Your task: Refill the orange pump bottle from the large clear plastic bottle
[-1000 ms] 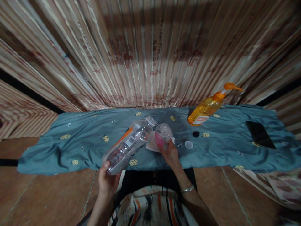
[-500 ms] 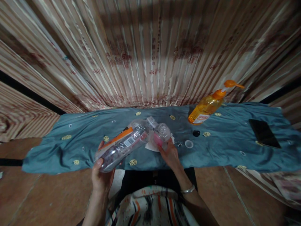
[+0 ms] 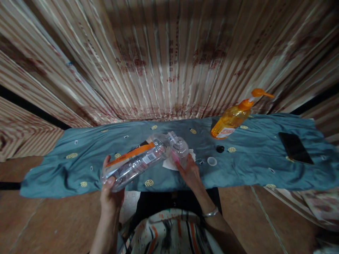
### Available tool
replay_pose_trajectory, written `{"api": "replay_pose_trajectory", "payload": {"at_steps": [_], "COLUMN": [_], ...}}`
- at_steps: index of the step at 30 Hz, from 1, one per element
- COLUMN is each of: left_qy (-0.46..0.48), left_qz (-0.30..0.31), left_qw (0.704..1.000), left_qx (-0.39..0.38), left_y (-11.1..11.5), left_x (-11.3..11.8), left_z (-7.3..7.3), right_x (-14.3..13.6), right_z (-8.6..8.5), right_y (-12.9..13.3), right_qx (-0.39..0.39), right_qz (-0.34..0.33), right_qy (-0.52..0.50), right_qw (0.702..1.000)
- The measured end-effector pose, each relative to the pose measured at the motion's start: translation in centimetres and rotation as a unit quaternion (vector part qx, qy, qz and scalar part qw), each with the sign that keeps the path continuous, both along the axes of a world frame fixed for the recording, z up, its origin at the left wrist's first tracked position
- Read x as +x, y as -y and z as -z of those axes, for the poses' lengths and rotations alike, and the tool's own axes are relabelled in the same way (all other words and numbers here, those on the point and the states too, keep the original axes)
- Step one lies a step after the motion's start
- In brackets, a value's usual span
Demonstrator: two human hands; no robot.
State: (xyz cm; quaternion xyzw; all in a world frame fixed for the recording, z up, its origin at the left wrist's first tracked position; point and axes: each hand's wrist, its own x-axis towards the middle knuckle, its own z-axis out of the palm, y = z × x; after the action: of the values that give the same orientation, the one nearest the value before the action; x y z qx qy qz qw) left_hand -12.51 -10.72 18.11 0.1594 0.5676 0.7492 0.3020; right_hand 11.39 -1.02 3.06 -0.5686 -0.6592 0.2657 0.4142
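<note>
My left hand (image 3: 111, 192) is wrapped round the base of a large clear plastic bottle (image 3: 134, 165) with an orange and black label. That bottle is tilted, its neck pointing up and right. Its mouth is over or right beside the top of a small clear bottle (image 3: 180, 146) with something pink in or on it; whether they touch I cannot tell. My right hand (image 3: 189, 172) grips this small bottle from its lower right side. Under it lies a white tissue (image 3: 169, 165), partly covered by the bottle and hand.
To the right lie a small black cap (image 3: 220, 149) and a translucent round lid (image 3: 212, 161). Behind them stands an orange pump bottle (image 3: 230, 120). A dark phone (image 3: 295, 148) lies at the far right. The teal cloth (image 3: 100, 137) covers the narrow table, with a striped curtain (image 3: 148, 70) behind.
The large bottle's base has risen slightly and moved left in my left hand, so it lies a little flatter. My right hand keeps hold of the small bottle. The whole view has shifted slightly.
</note>
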Motion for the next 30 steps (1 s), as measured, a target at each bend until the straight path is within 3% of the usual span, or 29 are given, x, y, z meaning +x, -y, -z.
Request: {"api": "replay_pose_trajectory", "payload": {"at_steps": [14,30], "left_qy": [-0.074,-0.085], "left_qz": [0.002,0.002], "left_qw": [0.997,0.995], "left_qx": [0.038,0.061], "left_y": [-0.1,0.0], "left_x": [-0.8,-1.4], "left_z": [-1.3,-0.5], "right_x": [-0.1,-0.1], "right_z": [0.0,-0.3], "right_y": [0.3,0.5], "right_qx": [-0.016,-0.011], "right_qz": [0.002,0.000], "right_qy": [0.022,0.031], "right_qw": [1.000,0.999]}}
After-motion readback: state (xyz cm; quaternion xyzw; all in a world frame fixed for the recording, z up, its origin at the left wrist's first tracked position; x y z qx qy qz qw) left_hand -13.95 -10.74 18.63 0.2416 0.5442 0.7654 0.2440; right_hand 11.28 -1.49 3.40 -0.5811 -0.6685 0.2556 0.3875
